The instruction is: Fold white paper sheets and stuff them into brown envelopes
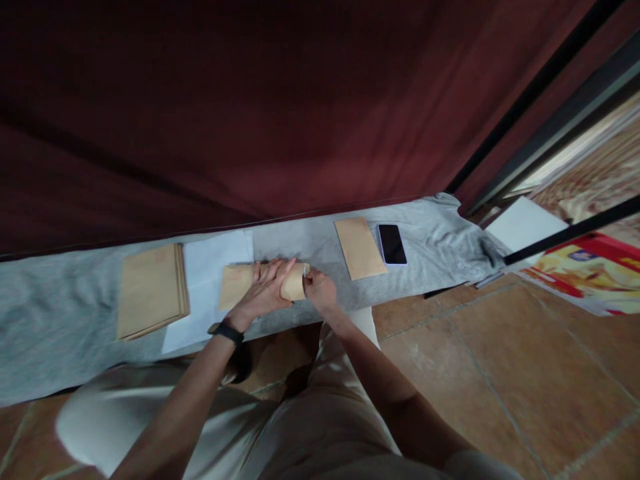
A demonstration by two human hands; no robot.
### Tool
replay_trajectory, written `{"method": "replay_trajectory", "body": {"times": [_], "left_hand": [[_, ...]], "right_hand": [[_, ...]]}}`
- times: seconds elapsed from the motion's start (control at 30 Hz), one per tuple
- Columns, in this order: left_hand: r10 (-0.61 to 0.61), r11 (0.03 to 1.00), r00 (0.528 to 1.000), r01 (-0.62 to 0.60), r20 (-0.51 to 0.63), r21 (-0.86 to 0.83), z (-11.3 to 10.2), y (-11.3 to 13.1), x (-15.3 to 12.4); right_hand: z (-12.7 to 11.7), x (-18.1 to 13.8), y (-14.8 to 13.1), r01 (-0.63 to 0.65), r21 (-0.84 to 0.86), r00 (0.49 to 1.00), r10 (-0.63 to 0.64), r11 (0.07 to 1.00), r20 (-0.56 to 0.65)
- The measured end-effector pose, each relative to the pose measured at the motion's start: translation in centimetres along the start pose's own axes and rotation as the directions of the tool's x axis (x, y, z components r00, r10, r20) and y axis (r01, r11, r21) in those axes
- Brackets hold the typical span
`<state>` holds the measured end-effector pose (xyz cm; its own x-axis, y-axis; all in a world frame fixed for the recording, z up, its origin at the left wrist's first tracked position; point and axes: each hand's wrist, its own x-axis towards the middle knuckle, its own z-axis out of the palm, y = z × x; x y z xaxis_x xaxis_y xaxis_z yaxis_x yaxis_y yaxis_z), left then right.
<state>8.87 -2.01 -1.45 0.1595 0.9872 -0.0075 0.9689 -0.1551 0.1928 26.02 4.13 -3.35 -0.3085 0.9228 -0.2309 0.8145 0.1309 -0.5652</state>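
Note:
A brown envelope (237,283) lies on a grey cloth (60,320) on the floor, partly over white paper sheets (213,263). My left hand (267,288) rests flat on the envelope, fingers stretched out and pressing it down. At the envelope's right end my right hand (320,290) has its fingers closed at the opening, where a thin white edge shows. What the fingers pinch is too small to make out. A dark band circles my left wrist.
A stack of brown envelopes (150,290) lies to the left. To the right lie a single brown envelope (359,247) and a dark-screened phone (392,244). A dark red curtain (250,107) hangs behind. Printed papers (590,267) lie at the far right on the tiled floor (500,373).

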Motion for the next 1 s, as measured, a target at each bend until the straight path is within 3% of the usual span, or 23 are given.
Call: {"method": "replay_trajectory", "body": {"times": [0.33,0.73,0.87,1.0], "left_hand": [[0.013,1.0,1.0,-0.013,0.012,-0.006,0.2,-0.3,0.1],[0.051,0.997,0.999,-0.051,-0.002,0.05,-0.3,-0.2,0.0],[0.124,0.986,0.992,-0.121,-0.021,0.111,-1.0,0.0,0.1],[0.176,0.973,0.984,-0.169,-0.03,0.157,-2.0,0.0,0.8]], "right_hand": [[-0.2,-0.3,-0.5,-0.002,-0.079,1.0,0.003,0.997,0.014],[0.2,-0.5,-0.3,-0.038,-0.029,0.995,0.036,0.999,-0.089],[0.0,0.4,0.5,-0.061,0.201,0.998,0.065,0.978,-0.01],[0.1,1.4,1.6,-0.08,0.451,0.997,0.07,0.889,0.038]]}}
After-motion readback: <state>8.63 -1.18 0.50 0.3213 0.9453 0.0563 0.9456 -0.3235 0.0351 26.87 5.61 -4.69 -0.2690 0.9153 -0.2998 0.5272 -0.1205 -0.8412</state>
